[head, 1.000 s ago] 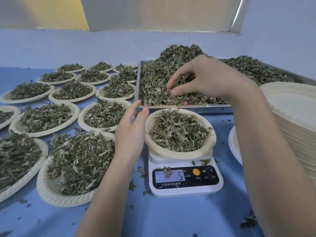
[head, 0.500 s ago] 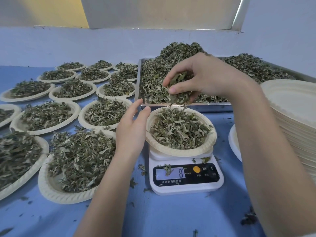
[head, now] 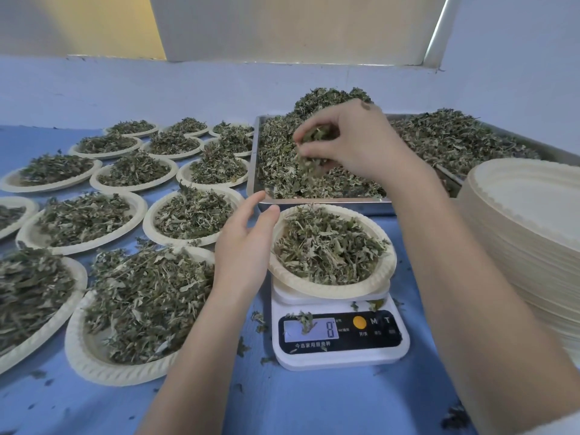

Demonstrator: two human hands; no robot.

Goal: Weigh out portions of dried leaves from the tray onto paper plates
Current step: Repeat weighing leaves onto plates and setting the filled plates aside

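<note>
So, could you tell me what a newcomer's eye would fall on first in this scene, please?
Probably the paper plate heaped with dried leaves on the white scale at centre, with the left hand at its rim. Just behind, the right hand pinches leaves over the heaped metal tray. Filled plates spread across the blue table to the left, and a stack of empty plates stands at right.
</note>
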